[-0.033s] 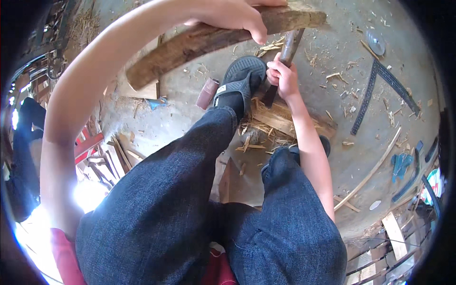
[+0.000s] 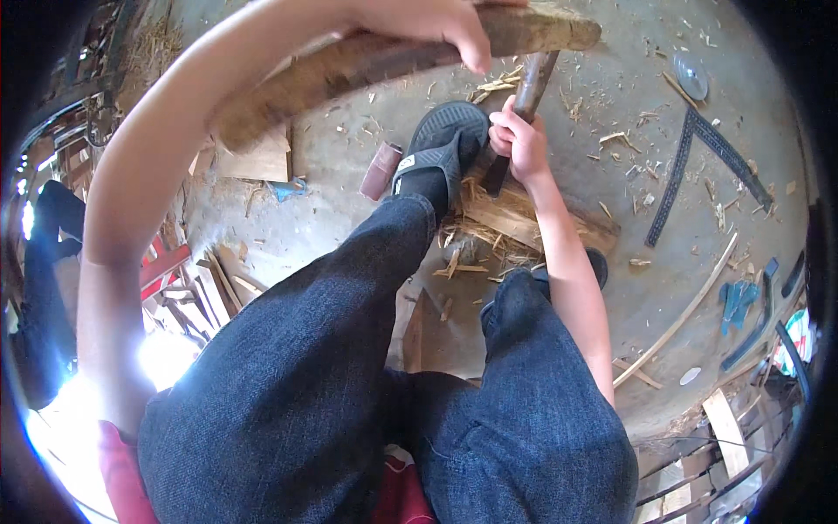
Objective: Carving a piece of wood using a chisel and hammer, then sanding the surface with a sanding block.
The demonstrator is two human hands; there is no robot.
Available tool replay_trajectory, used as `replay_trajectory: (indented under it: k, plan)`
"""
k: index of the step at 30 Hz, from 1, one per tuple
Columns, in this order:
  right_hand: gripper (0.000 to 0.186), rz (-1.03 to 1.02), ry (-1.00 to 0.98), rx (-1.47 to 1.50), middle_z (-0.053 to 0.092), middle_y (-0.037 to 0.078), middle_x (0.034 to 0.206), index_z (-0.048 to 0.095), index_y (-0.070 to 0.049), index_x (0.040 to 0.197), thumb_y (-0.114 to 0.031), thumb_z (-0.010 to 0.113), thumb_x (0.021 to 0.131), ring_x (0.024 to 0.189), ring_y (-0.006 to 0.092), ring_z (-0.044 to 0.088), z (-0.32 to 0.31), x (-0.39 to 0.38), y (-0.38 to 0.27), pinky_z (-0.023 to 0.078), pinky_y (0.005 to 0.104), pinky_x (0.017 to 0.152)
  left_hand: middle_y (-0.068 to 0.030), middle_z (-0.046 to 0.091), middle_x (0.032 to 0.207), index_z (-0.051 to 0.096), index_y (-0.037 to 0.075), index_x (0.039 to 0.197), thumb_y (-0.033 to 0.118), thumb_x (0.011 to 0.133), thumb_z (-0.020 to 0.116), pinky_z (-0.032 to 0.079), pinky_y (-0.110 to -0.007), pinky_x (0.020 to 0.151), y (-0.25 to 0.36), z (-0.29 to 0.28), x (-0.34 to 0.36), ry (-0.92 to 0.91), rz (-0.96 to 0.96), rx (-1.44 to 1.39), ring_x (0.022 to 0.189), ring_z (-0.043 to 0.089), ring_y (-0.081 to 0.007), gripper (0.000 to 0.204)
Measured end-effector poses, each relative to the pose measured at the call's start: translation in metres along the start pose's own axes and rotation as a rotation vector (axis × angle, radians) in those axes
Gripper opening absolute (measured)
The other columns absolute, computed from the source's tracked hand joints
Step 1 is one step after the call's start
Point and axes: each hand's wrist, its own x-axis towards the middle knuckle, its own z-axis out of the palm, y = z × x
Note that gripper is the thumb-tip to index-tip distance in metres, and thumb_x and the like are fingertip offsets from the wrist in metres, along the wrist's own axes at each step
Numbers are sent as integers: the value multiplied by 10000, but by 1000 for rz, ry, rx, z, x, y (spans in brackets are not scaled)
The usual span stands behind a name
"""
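My left hand [image 2: 428, 22] grips a thick, rough piece of wood [image 2: 323, 74] like a club, blurred by motion; some of its fingers are out of sight. The wood's right end lies over the top of a dark metal chisel [image 2: 537, 80], though I cannot tell whether they touch. Wrapped round the chisel's shaft is my right hand [image 2: 526, 147]. The chisel slants down, and its lower end meets a split wooden block [image 2: 506, 212] on the floor. Beside the block's left end is my sandalled foot [image 2: 445, 144]. Splinters [image 2: 471, 240] lie along the block's near side.
On the right lie a black perforated angle piece [image 2: 670, 179], a clear disc [image 2: 690, 79], a long thin wood strip [image 2: 690, 310] and a blue cloth [image 2: 738, 306]. A brownish block [image 2: 381, 170] and a board [image 2: 257, 159] are on the left. Wood chips litter the floor.
The left end of the club-like wood has swung slightly up and to the left. My right hand and the chisel stay in place.
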Motion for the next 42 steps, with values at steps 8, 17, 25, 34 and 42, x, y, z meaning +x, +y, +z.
replay_trajectory:
  k: [8,17,25,34,42]
  plan:
    - [220,-20,-70,10,325,-59,556,424,-127,744,-45,578,879,430,55,295,7,-8,-7,185,248,418,-116,583,1322,373,10,1503,170,778,769,432,-266,971,-24,-4,-7,420,201,-389,1152,548,-171,842]
    - [244,-118,-91,412,313,-1,548,351,-107,726,-23,578,756,454,125,304,-4,-134,-4,239,303,458,-75,459,1439,359,37,1515,78,857,722,419,-233,993,-80,33,-10,382,268,-432,1226,461,-112,753]
    - [222,-433,110,390,314,-25,558,342,-132,773,-103,531,885,464,101,277,-32,-243,-53,240,291,466,-192,690,770,207,245,1559,293,797,701,538,-507,674,-177,143,4,509,-44,253,735,685,-398,909]
    - [329,-595,561,391,461,86,722,402,-116,679,-373,512,852,803,242,465,-50,-255,48,389,353,744,-203,653,1162,554,55,1331,262,836,640,445,-433,1024,-126,151,15,524,19,367,1149,568,-390,543]
    - [210,-238,271,-756,553,8,733,547,-65,772,-186,703,843,719,122,547,-10,-203,0,459,317,669,-244,558,1344,431,11,1451,503,789,768,414,-456,1075,-46,228,37,-180,563,-415,1270,523,-354,891]
